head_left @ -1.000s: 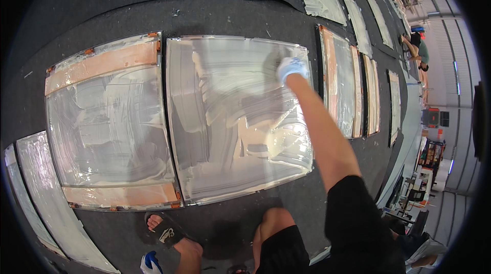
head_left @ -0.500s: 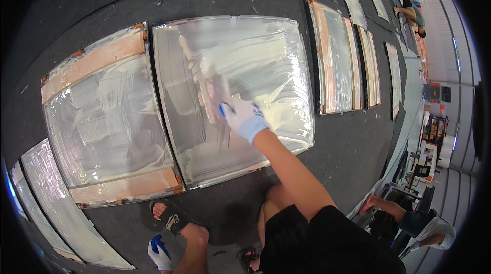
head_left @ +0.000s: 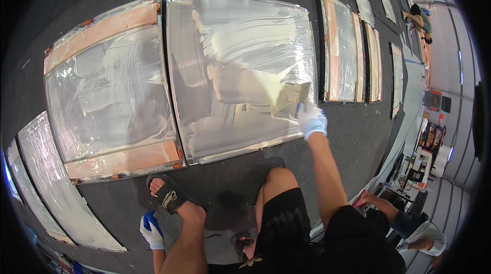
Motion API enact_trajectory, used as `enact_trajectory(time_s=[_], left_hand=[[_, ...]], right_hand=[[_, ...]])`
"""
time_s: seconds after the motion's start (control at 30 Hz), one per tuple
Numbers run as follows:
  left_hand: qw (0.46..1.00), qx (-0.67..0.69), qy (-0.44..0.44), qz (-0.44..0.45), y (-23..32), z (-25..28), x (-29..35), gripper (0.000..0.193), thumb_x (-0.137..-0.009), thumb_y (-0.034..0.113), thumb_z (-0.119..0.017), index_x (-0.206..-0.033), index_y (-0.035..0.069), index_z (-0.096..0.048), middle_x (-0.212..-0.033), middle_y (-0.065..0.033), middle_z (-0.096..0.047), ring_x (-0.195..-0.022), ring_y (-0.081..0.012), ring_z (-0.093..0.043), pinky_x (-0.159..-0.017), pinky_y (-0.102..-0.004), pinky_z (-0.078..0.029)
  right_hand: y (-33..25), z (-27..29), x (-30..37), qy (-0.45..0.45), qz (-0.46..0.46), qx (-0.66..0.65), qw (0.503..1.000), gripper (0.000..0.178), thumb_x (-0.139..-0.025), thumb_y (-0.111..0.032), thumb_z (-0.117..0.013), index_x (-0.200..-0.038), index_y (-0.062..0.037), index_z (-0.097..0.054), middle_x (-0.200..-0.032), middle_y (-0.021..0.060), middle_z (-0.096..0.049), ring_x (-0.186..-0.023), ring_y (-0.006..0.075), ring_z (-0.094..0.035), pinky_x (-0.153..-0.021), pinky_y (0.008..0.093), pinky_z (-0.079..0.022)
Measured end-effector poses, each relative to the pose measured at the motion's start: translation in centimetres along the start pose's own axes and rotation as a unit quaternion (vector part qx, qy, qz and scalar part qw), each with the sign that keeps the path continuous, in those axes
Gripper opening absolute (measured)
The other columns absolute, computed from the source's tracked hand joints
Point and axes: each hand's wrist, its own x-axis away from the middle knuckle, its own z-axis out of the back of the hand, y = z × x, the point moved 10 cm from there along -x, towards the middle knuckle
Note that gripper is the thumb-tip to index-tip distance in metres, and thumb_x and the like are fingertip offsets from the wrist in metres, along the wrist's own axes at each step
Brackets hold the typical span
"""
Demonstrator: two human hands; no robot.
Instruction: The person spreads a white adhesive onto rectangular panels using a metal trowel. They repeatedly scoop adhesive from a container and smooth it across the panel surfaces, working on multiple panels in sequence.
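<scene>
My right hand (head_left: 312, 120), in a white glove with blue coating, is closed on a flat spreader (head_left: 304, 92). Its blade lies at the right edge of a large flat panel (head_left: 189, 105) coated with a wet, cream-coloured paste (head_left: 245, 38). Streaks and ridges run across the coating, thicker at the top and towards the blade. Low at the left, beside my sandalled foot, my gloved left hand (head_left: 152, 230) hangs with loosely bent fingers and nothing visible in it. It is well away from the panel.
A second coated panel (head_left: 107, 100) with orange-pink strips lies close on the left. Narrower panels (head_left: 345, 49) lie to the right, and long pale ones (head_left: 61, 192) at lower left. Dark matting (head_left: 348, 136) covers the ground. Two other people (head_left: 422, 23) (head_left: 419, 228) work at the right.
My right hand has swept the spreader from mid-panel to its right edge, leaving a smoother band behind. The view has shifted; my left hand still hangs by my foot.
</scene>
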Motion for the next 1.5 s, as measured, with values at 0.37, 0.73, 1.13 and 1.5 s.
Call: enact_trajectory(time_s=[0.37, 0.73, 1.13, 1.5], left_hand=[[0.999, 0.033, 0.025, -0.015, 0.5, -0.8, -0.4, 0.028, -0.103, 0.019, -0.052, -0.103, -0.003, -0.069, -0.076, -0.0009, -0.055, -0.067, -0.01, -0.051, -0.062, -0.0268, -0.041], [0.999, 0.029, 0.026, 0.003, -0.5, 0.0, 0.6, 0.029, -0.102, 0.019, -0.052, -0.102, -0.005, -0.069, -0.079, -0.0047, -0.059, -0.068, -0.0127, -0.055, -0.064, -0.0286, -0.044], [0.999, -0.011, 0.03, 0.013, -0.2, 0.7, 0.8, 0.027, -0.1, 0.02, -0.055, -0.102, -0.002, -0.07, -0.074, -0.0021, -0.058, -0.064, -0.0109, -0.052, -0.059, -0.0276, -0.041], [0.999, -0.03, 0.012, 0.02, 1.6, 0.2, 1.8, 0.028, -0.102, 0.019, -0.052, -0.099, -0.003, -0.07, -0.071, -0.0023, -0.057, -0.062, -0.0087, -0.051, -0.057, -0.0272, -0.04]], right_hand=[[-20.9, 0.8, 0.0, -0.011, 0.091, -0.158, 0.983, 0.046, -0.096, -0.043, -0.051, -0.098, -0.0021, -0.071, -0.096, 0.0284, -0.07, -0.096, 0.0452, -0.068, -0.088, 0.0527, -0.052], [-26.9, 6.8, -5.8, 0.031, 0.204, -0.06, 0.977, 0.05, -0.098, -0.041, -0.048, -0.107, 0.0033, -0.07, -0.103, 0.0326, -0.067, -0.102, 0.0468, -0.066, -0.091, 0.0504, -0.052], [-24.6, 1.9, -10.4, -0.091, 0.274, -0.14, 0.947, 0.05, -0.094, -0.05, -0.059, -0.101, -0.001, -0.068, -0.101, 0.025, -0.07, -0.099, 0.0435, -0.065, -0.088, 0.0479, -0.051], [-4.2, 8.4, -23.1, 0.093, 0.076, -0.046, 0.992, 0.05, -0.094, -0.051, -0.059, -0.103, -0.0032, -0.072, -0.093, 0.0239, -0.071, -0.093, 0.0421, -0.068, -0.082, 0.048, -0.052]])
